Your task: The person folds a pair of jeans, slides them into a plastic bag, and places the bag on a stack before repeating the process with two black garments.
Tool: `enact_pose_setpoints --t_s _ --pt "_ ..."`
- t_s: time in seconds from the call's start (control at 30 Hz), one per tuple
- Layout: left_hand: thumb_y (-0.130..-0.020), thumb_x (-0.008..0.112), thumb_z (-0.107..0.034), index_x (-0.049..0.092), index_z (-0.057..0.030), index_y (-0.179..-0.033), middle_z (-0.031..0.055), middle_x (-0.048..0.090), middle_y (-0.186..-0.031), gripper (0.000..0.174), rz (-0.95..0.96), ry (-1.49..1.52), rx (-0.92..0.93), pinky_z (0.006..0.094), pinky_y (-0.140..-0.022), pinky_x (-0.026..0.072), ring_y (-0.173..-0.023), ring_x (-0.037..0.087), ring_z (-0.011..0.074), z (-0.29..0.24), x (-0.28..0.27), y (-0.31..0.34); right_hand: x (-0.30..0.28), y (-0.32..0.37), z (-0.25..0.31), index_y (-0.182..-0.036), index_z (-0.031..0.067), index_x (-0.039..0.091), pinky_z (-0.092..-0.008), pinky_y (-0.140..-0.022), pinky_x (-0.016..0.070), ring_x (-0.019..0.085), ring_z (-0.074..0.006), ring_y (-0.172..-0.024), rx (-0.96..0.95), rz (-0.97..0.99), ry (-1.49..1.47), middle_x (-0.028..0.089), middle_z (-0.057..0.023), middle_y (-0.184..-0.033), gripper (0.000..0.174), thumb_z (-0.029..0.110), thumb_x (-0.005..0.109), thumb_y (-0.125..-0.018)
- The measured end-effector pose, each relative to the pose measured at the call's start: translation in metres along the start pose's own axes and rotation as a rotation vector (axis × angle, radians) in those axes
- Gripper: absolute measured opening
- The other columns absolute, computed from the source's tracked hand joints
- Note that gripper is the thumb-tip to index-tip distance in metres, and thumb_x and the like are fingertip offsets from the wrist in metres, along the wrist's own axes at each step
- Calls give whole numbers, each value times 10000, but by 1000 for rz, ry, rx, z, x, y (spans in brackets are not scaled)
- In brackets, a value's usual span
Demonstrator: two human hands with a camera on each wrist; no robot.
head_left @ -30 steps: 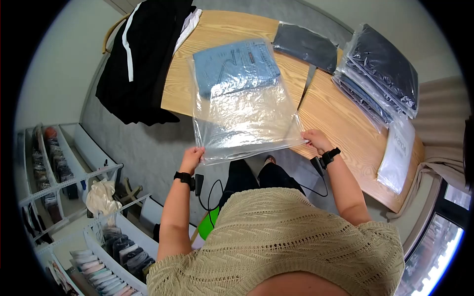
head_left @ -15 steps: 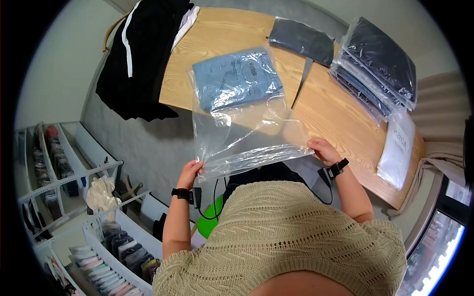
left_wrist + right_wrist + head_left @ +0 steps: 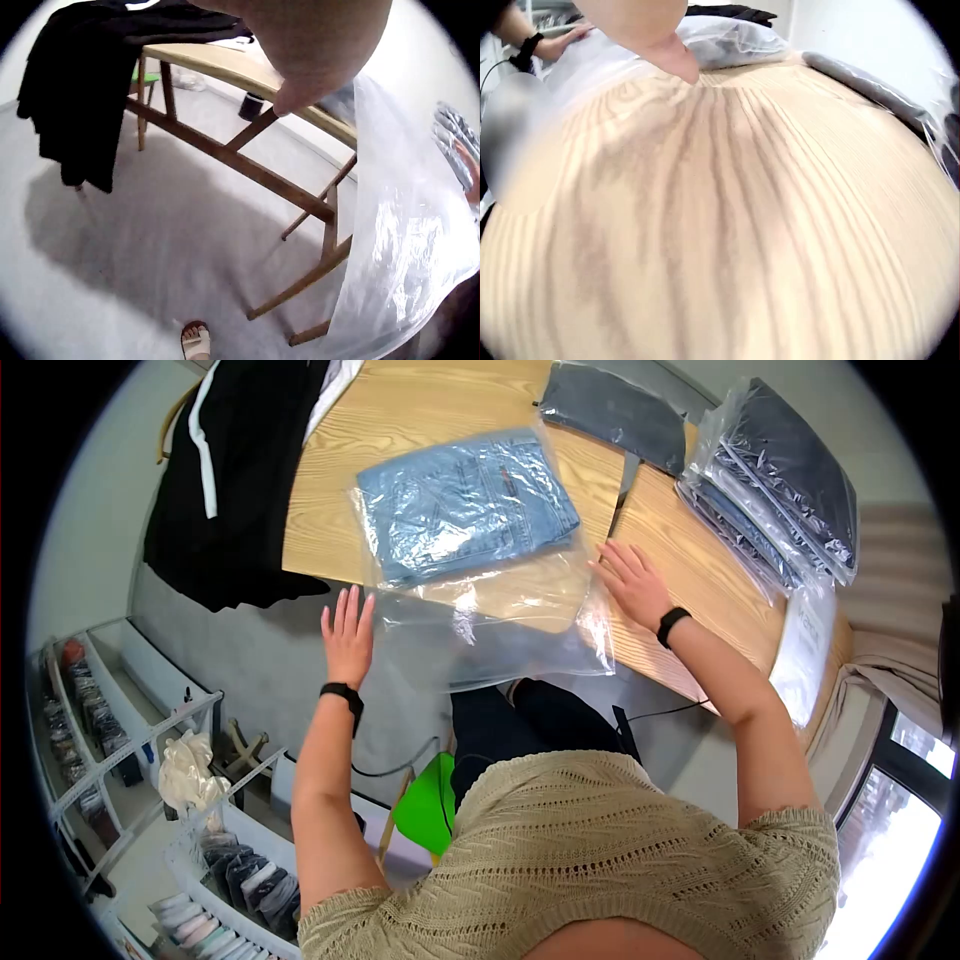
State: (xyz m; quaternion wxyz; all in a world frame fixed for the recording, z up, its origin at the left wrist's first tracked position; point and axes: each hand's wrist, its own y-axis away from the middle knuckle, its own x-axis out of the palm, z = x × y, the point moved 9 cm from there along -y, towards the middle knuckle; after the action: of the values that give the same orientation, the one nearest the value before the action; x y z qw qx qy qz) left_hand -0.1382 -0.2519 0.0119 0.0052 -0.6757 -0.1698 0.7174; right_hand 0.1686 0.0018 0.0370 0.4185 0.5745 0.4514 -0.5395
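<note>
Folded light-blue jeans [image 3: 460, 510] lie on the wooden table inside a clear plastic bag [image 3: 480, 645]. The bag's lower part hangs past the table's front edge. My left hand [image 3: 348, 638] is at the bag's left edge, its fingers straight and pointing toward the table. On the other side, my right hand [image 3: 637, 592] is spread flat, fingertips right at the bag's right edge, over the tabletop. In the left wrist view the clear plastic [image 3: 409, 247] drapes down beside the left hand [image 3: 322, 45]. The right wrist view shows the right hand [image 3: 649, 34] low over the wood.
Black garments [image 3: 230, 490] drape over the table's left end. A dark bagged garment [image 3: 615, 415] lies at the back, and a stack of bagged clothes [image 3: 780, 490] at the right. White plastic bags [image 3: 805, 660] lie near the right edge. Shelves [image 3: 150, 740] stand on the left.
Both hands have let go of the bag's open corners and moved forward along its sides, fingers now straight. The bag's lower end has dropped and lies looser.
</note>
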Motion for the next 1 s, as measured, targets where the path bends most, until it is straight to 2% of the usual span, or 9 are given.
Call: enact_pose_setpoints --t_s 0.23,0.6,0.7,0.77,0.83,0.87,0.9,0.97,1.0 --pt "-796 559 -94 390 -334 -1360 -51 348 -1443 636 120 -9 488 478 -1021 291 -1311 346 134 -39 20 -26 31 -35 26 -1437 223 237 -404 -1124 196 197 -156 -1388 -318 369 75 199 17 -1512 734 96 536 -779" --pt "-830 561 -167 484 -242 -1296 -32 442 -1377 478 311 245 470 459 -1038 299 -1283 387 133 -39 37 -37 42 -45 13 -1357 146 406 -395 -1093 261 246 -215 -1370 -226 302 -413 321 -27 -1460 519 126 510 -849" --pt "-849 548 -168 543 -156 -1240 37 545 -1270 391 358 543 308 430 -1018 339 -1226 464 196 -18 45 -38 39 -43 2 -1203 75 559 -351 -1030 334 375 -246 -1279 33 226 -850 456 -92 -1344 324 159 500 -896" --pt "-905 462 -160 555 -44 -1192 109 584 -1204 323 453 961 -191 394 -977 397 -1107 555 242 25 78 -33 37 -46 -17 -1106 29 624 -326 -977 391 489 -253 -1194 264 145 -1117 552 -127 -1250 274 185 499 -918" --pt "-923 427 -172 565 -14 -1154 120 604 -1149 312 506 1267 -426 374 -936 429 -1045 582 242 40 84 -33 63 -29 -42 -1027 -7 642 -267 -845 458 602 -161 -928 880 347 -1484 643 -103 -1037 293 243 529 -926" --pt "-941 392 -183 574 17 -1116 130 624 -1094 322 558 1572 -675 353 -895 461 -984 608 242 43 92 -30 45 -40 -43 -997 -43 639 -253 -753 468 581 -109 -769 865 258 -1513 658 -47 -880 342 271 522 -925" --pt "-941 392 -183 574 17 -1116 130 624 -1094 322 553 1569 -668 353 -895 461 -984 608 242 42 93 -35 49 -44 -48 -997 -43 639 -253 -753 468 581 -109 -769 860 249 -1513 658 -47 -880 342 271 522 -925" --pt "-947 405 -202 597 28 -1010 111 647 -932 307 365 1788 -1085 324 -815 492 -874 628 215 48 108 -30 82 -44 -55 -975 -21 642 -258 -726 474 590 -118 -768 956 253 -1657 659 -54 -871 343 293 512 -925" --pt "-948 439 -305 573 15 -1029 105 634 -804 356 422 1708 -1030 372 -785 524 -761 635 244 36 78 -53 67 -63 -62 -913 -15 625 -260 -675 486 589 -120 -695 701 -23 -1367 646 -62 -770 368 328 493 -931"
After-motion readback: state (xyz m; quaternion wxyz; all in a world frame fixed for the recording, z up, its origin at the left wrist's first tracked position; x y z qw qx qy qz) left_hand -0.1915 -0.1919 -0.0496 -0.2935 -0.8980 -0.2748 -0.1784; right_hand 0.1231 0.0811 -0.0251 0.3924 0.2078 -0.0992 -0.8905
